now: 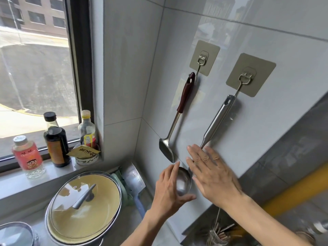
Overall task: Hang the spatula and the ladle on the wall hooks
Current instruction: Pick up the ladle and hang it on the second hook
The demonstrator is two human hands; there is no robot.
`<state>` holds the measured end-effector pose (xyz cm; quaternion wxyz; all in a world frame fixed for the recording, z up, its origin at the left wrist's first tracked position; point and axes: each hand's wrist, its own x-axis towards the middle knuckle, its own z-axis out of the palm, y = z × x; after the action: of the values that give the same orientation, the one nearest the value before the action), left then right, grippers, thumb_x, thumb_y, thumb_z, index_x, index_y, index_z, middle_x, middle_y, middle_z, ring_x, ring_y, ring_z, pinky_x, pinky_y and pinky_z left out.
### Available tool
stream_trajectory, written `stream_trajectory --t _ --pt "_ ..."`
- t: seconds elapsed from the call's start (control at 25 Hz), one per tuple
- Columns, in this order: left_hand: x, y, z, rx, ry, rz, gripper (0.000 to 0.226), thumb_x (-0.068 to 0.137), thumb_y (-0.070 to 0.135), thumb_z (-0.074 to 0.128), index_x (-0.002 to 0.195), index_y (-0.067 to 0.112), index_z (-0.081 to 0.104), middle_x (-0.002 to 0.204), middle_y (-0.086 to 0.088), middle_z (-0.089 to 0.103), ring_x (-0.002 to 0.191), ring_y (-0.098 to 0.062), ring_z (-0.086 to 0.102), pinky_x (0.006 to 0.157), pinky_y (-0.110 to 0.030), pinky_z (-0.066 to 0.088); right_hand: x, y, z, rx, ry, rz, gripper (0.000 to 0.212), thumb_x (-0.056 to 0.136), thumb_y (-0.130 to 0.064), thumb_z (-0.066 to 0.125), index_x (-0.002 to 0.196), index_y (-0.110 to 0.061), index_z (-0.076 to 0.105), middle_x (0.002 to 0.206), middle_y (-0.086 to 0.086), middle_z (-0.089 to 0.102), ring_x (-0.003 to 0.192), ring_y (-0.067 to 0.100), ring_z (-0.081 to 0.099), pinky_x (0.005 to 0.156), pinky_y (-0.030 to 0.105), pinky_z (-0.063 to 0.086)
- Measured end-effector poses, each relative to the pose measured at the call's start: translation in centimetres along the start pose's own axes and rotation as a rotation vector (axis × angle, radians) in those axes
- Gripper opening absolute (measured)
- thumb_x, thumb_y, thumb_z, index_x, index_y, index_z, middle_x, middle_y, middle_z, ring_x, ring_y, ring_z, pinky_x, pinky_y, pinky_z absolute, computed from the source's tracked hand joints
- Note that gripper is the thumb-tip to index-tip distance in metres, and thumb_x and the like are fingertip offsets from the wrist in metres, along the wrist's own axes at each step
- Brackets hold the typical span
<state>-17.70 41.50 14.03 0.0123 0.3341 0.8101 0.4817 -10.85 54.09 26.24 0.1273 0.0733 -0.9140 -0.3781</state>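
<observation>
We saw the left hand (170,189) cupped loosely around the ladle's bowl, its fingers curved along the bowl's left edge and the thumb reaching under the bowl's lower rim, so that it cradled the bowl rather than pinched it. The right hand (213,174) lay flat with its fingers spread and extended, fingertips up and to the left, covering the thin neck where the handle met the bowl; whether the palm pressed the wall tile we could not tell. The ladle (219,119) hung from the right wall hook (245,79), its steel handle slanting down and left to the bowl between the two hands. Just to its left, the spatula (184,96) hung by the hole in its dark red-brown grip from the left wall hook (202,60), its blade just above the left hand. Both hooks sat on square adhesive pads stuck to the grey tiled wall (266,41). Lower left, nearer us, a glass-lidded pot (83,206) stood on the counter, with a cleaver (133,176) leaning against the wall behind it. On the windowsill (53,176) farther left stood three bottles (56,139) and a small bowl (87,158).
</observation>
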Motion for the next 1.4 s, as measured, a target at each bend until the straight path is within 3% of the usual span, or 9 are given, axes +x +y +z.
stream_trajectory --t 0.16,0.32,0.48,0.64,0.88,1.04,1.32,1.4 --pt "0.6 -0.7 -2.7 -0.014 0.07 -0.006 0.085 0.08 0.081 0.036 0.147 0.047 -0.002 0.162 0.01 0.0 0.145 -0.005 -0.009 0.119 -0.05 0.002 0.1 -0.3 0.2 -0.055 -0.047 0.013 0.068 0.088 -0.043 0.053 0.146 -0.011 0.039 0.159 0.019 0.022 0.147 0.032 0.013 0.117 0.05 0.009" --pt "4.2 -0.2 -5.8 0.129 0.105 -0.037 0.077 0.081 0.082 0.02 0.143 0.052 -0.013 0.159 0.016 -0.018 0.141 -0.005 -0.027 0.111 -0.049 -0.017 0.1 -0.6 0.1 -0.121 -0.101 -0.002 0.074 0.086 -0.056 0.049 0.147 -0.015 0.037 0.159 0.018 0.018 0.148 0.033 0.008 0.117 0.054 0.0" --pt "7.0 0.8 -6.4 0.086 -0.034 -0.031 0.08 0.078 0.087 0.021 0.139 0.055 -0.021 0.156 0.022 -0.019 0.141 -0.003 -0.024 0.111 -0.053 -0.019 0.2 -0.5 -0.7 -0.185 -0.145 -0.006 0.084 0.084 -0.062 0.046 0.15 -0.014 0.028 0.159 0.015 0.016 0.147 0.031 0.002 0.115 0.057 -0.007" --pt "7.1 0.3 -6.2 0.082 -0.047 -0.03 0.081 0.077 0.088 0.021 0.138 0.057 -0.022 0.155 0.023 -0.019 0.141 -0.003 -0.022 0.11 -0.052 -0.018 0.1 -0.4 -0.6 -0.21 -0.16 -0.032 0.079 0.09 -0.061 0.036 0.153 -0.016 0.017 0.16 0.017 0.001 0.146 0.034 -0.011 0.113 0.058 -0.012" --pt "7.0 0.6 -6.6 0.11 -0.057 -0.03 0.082 0.077 0.088 0.02 0.139 0.055 -0.021 0.158 0.017 -0.014 0.143 -0.006 -0.019 0.112 -0.056 -0.014 0.3 -0.5 -0.8 -0.196 -0.157 -0.063 0.074 0.093 -0.055 0.033 0.152 -0.012 0.018 0.161 0.018 0.004 0.143 0.036 -0.018 0.11 0.061 -0.019" --pt "7.1 0.4 -6.8 0.143 -0.045 -0.011 0.081 0.076 0.087 0.018 0.138 0.054 -0.022 0.161 0.015 -0.008 0.145 -0.008 -0.013 0.114 -0.058 -0.009 0.7 -0.8 -1.1 -0.19 -0.183 -0.061 0.066 0.094 -0.048 0.036 0.147 -0.009 0.032 0.159 0.017 0.022 0.147 0.037 0.001 0.109 0.064 -0.018" --pt "6.9 0.7 -7.2 0.146 -0.049 -0.003 0.084 0.078 0.085 0.019 0.145 0.045 -0.012 0.162 0.013 -0.001 0.147 -0.011 -0.008 0.114 -0.06 -0.006 0.5 -1.1 -0.8 -0.208 -0.187 -0.051 0.062 0.097 -0.038 0.031 0.148 -0.004 0.026 0.16 0.021 0.016 0.146 0.04 -0.005 0.107 0.064 -0.024" --pt "6.9 0.8 -7.3 0.152 -0.051 -0.003 0.084 0.078 0.084 0.019 0.146 0.044 -0.012 0.162 0.012 -0.001 0.147 -0.011 -0.008 0.114 -0.06 -0.006 0.4 -1.2 -0.7 -0.204 -0.156 -0.059 0.062 0.098 -0.037 0.029 0.149 -0.003 0.021 0.16 0.021 0.012 0.143 0.041 -0.014 0.105 0.064 -0.026"
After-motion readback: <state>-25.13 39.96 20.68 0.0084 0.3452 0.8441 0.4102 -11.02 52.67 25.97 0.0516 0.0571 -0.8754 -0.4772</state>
